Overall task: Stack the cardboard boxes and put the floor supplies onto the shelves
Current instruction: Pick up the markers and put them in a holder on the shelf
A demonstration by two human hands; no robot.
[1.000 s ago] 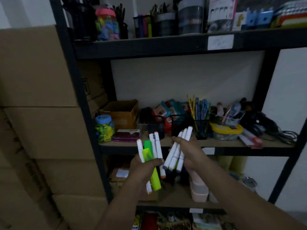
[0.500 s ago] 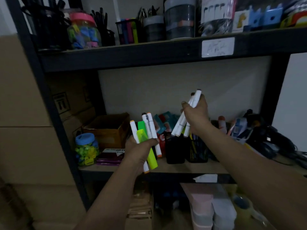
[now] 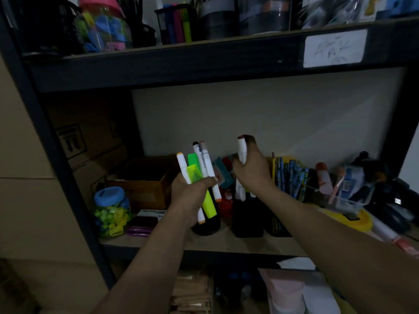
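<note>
While I face the middle shelf [image 3: 226, 244]: both fists full.
Left hand [image 3: 192, 193]: clutches mixed markers [image 3: 205, 163], highlighters [image 3: 209, 206].
Right hand [image 3: 251, 175]: grips white markers [image 3: 242, 151] over black cup [image 3: 248, 223].
Crowding: jar [image 3: 111, 211], cardboard box [image 3: 140, 184], pencils [image 3: 292, 177].

Cut off at top edge: pink-lidded clear plastic jar [image 3: 102, 23]. Unreadable: scrawl on white paper label [image 3: 335, 49], upper shelf [image 3: 181, 62] front edge. Partly hidden in right hand [image 3: 251, 173]: white plastic markers [image 3: 242, 152].

Dim light throughout. A black rack [image 3: 62, 177] stands against a pale wall [image 3: 249, 114]. Its wooden middle shelf [image 3: 226, 242] sits below a dark upper beam [image 3: 181, 62], which bears a white label [image 3: 334, 48] (scrawled, unreadable).
</note>
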